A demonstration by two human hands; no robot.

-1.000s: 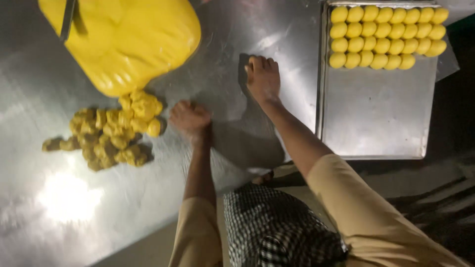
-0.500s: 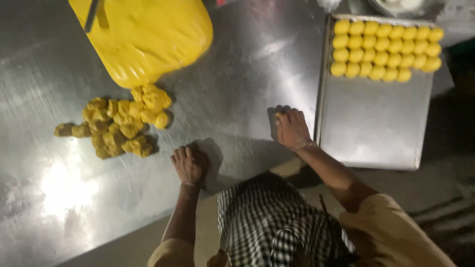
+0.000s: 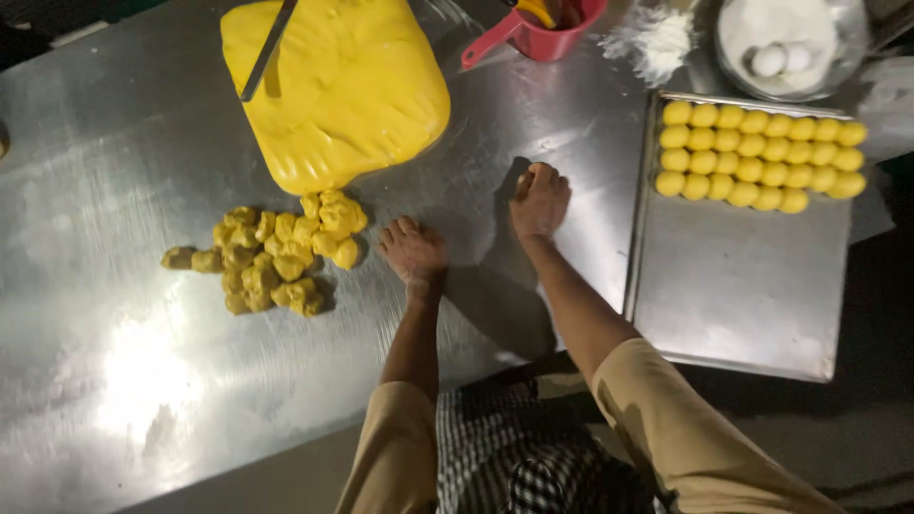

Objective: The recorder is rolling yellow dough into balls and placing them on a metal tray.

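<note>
Stainless steel table (image 3: 124, 381), scuffed and glaring under overhead light, dark floor beyond its near edge. Left hand (image 3: 412, 249) lies palm down on the bare metal, fingers spread flat, holding nothing visible; just to its left sits a heap of torn yellow dough pieces (image 3: 271, 257), near but not touching. Right hand (image 3: 540, 198) is curled into a loose fist pressed on the table, fingers closed; whether a dough piece lies under it cannot be told, since the palm hides the spot. Behind the heap, touching its far side, a big slab of yellow dough (image 3: 347, 90) with a metal scraper (image 3: 267, 48) resting on top. Dough looks soft, dense and slightly tacky: pieces would dent under pressure, best pinched lightly from the sides; the slab looks heavy and would sag if lifted by one edge. To the right, a metal baking tray (image 3: 743, 286) carries three rows of smooth yellow dough balls (image 3: 762, 157) along its far end, near half bare. Red scoop cup (image 3: 547, 29), a spill of flour (image 3: 657, 43) and a glass bowl (image 3: 790, 43) of flour with two pale round lumps are cut off at the top edge. Checked apron and tan sleeves fill the foreground
</note>
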